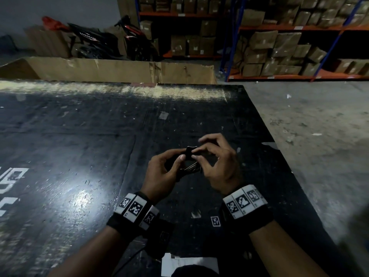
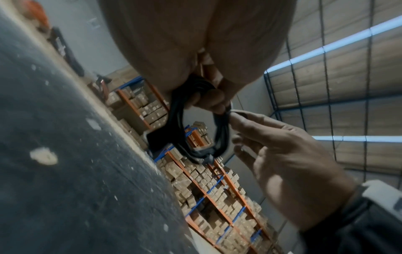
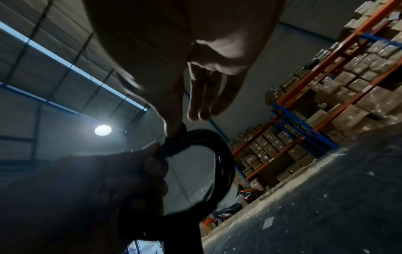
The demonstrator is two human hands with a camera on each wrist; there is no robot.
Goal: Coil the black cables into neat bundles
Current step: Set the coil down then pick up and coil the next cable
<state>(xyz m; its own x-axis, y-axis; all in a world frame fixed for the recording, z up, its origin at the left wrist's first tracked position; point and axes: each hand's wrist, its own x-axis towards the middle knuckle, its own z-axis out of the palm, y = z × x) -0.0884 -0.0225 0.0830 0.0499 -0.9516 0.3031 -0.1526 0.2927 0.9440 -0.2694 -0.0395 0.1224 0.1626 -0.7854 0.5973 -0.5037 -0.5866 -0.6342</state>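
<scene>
1. Head view: both hands hold a small coil of thin black rubber cable (image 1: 189, 166) above a scuffed black tabletop (image 1: 79, 146).
2. The left hand (image 1: 163, 172) grips the loops; the right hand (image 1: 217, 162) pinches a black strap at the top.
3. The coil looks light, flexible and springy; best held where loops cross.
4. The table's right edge is near; open room lies leftward.

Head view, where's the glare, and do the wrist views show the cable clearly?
Head view: glare patch on the black table. Left wrist view: coiled black cable readable, palm blurred. Right wrist view: the left hand is a dark backlit shape.
</scene>
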